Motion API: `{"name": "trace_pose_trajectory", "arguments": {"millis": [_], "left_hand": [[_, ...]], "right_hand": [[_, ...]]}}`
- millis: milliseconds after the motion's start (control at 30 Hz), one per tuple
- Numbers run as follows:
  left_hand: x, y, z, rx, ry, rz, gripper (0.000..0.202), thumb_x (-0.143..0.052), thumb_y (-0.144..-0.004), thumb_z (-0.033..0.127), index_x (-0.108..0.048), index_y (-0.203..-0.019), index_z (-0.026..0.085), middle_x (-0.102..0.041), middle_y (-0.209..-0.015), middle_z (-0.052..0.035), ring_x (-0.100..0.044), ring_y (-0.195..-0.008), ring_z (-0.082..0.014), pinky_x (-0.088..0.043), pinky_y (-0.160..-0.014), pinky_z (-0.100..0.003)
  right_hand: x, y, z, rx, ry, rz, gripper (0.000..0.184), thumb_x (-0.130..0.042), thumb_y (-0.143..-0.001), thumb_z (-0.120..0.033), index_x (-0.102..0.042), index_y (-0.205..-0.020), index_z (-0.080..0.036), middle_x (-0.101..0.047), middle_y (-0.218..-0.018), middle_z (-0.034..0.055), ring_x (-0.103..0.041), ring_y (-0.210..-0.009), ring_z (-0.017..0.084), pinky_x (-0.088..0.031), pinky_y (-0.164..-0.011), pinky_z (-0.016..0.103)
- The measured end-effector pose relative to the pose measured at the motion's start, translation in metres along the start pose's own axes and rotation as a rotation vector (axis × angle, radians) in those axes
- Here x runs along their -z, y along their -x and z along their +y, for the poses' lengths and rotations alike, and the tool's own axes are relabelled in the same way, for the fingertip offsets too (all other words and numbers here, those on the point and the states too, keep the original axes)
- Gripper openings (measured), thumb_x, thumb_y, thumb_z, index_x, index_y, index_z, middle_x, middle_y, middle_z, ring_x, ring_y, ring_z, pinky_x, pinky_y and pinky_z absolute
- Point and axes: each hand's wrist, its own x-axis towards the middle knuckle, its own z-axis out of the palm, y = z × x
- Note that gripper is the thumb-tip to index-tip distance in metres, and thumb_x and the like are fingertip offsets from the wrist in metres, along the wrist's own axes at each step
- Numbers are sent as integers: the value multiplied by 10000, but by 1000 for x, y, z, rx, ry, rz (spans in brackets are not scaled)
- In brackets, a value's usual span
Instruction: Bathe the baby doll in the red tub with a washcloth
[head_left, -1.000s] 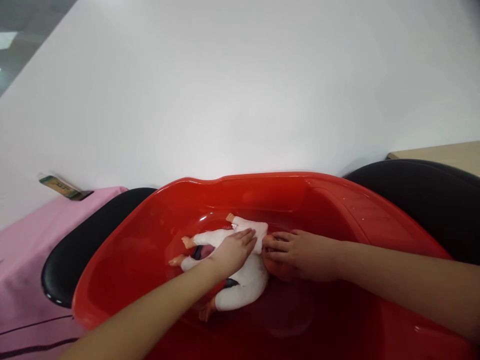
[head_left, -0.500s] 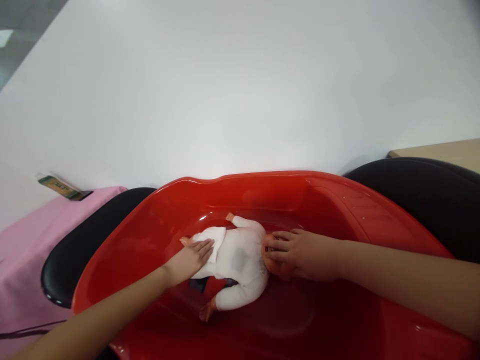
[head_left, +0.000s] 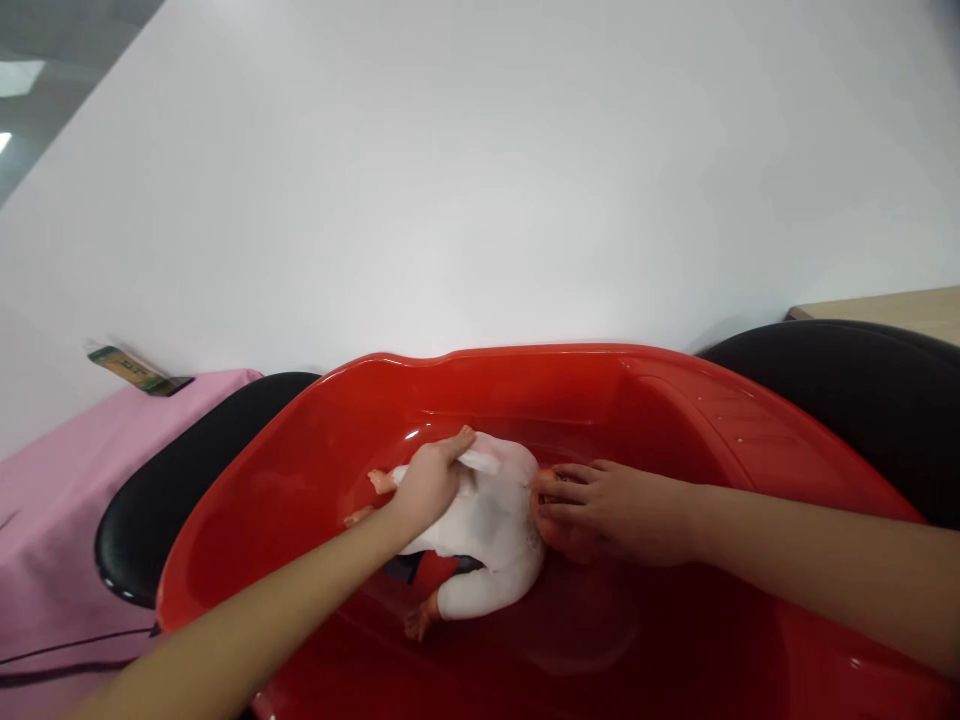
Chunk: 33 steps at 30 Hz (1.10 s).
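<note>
A baby doll in a white bodysuit lies in a red plastic tub. Its head points right and its feet left. A folded white cloth is gripped by my left hand, which is over the doll's body close to its far arm. My right hand is curled round the doll's head, with its fingers across it. Part of the head is hidden under those fingers. A grey patch shows on the middle of the bodysuit.
Black chair seats or backs stand at both sides of the tub. To the left, a green-and-yellow packet rests by a pink cloth. A white wall rises behind, and a wooden surface shows at right.
My left hand has moved right and up along the doll's body, from its legs to near the far arm, with the cloth now bunched in it. My right hand stays on the head.
</note>
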Motion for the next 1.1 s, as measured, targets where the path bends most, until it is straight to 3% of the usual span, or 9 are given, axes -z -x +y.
{"name": "trace_pose_trajectory", "arguments": {"millis": [100,233,400,500,667,800,900,1000,1100], "left_hand": [[-28,-9,32,-90,122,-16,534,-417,-904,50,-686,-1347,179,-699,-1385,-82,-672,-1260,-207,-511,-1144,-374],[-46,-2,41,-200,44,-190,620,-467,-828,25,-671,-1389,189,-609,-1497,-99,-579,-1389,-254,-453,-1204,-400],[-35,17,19,-274,-140,-417,690,-484,-790,4,-653,-1426,211,-567,-1539,-75,-502,-1456,-287,-378,-1255,-410],[-28,31,4,-257,-231,-458,641,-490,-846,47,-629,-1451,207,-508,-1585,-72,-486,-1468,-302,-390,-1253,-427],[-18,58,-30,-239,-410,-539,555,-446,-910,55,-626,-1432,113,-547,-1548,-131,-487,-1462,-321,-417,-1232,-445],[-2,79,-58,-216,-500,-525,475,-461,-957,70,-659,-1382,145,-599,-1501,-135,-536,-1425,-310,-466,-1184,-440],[13,84,-67,-166,-495,-509,395,-490,-978,98,-708,-1292,200,-667,-1425,-112,-612,-1349,-290,-512,-1135,-432],[22,70,-65,-92,-463,-497,481,-478,-945,64,-657,-1378,176,-599,-1501,-134,-579,-1386,-296,-506,-1144,-449],[15,44,-49,-71,-273,-337,551,-461,-927,60,-601,-1450,162,-516,-1573,-129,-541,-1425,-274,-467,-1192,-454]], "right_hand": [[-1,0,0,6,-6,20,594,-626,-913,-284,-549,-1501,-266,-441,-1637,99,-441,-1455,400,-456,-1093,576],[-3,0,2,30,-24,54,625,-649,-900,-302,-531,-1513,-276,-483,-1603,100,-419,-1469,380,-429,-1119,570],[-4,0,2,46,20,42,616,-638,-897,-326,-547,-1501,-249,-429,-1638,127,-469,-1419,390,-485,-1037,549],[-2,0,0,24,34,15,632,-631,-890,-306,-538,-1512,-235,-400,-1658,125,-463,-1426,403,-491,-1027,555],[6,0,-3,23,23,-24,627,-606,-900,-299,-530,-1520,-237,-392,-1666,114,-449,-1444,418,-494,-1026,579],[10,1,-4,16,8,-52,631,-588,-912,-302,-514,-1533,-216,-389,-1666,122,-433,-1456,441,-494,-1023,621],[12,0,-5,10,11,-73,617,-562,-932,-305,-504,-1540,-218,-375,-1675,113,-420,-1468,442,-491,-1029,626],[12,0,-5,1,31,-78,646,-588,-906,-286,-497,-1543,-231,-369,-1679,106,-419,-1471,433,-485,-1045,611],[10,-1,-5,5,55,-72,648,-583,-906,-271,-492,-1546,-219,-348,-1689,115,-421,-1470,428,-490,-1044,595]]}}
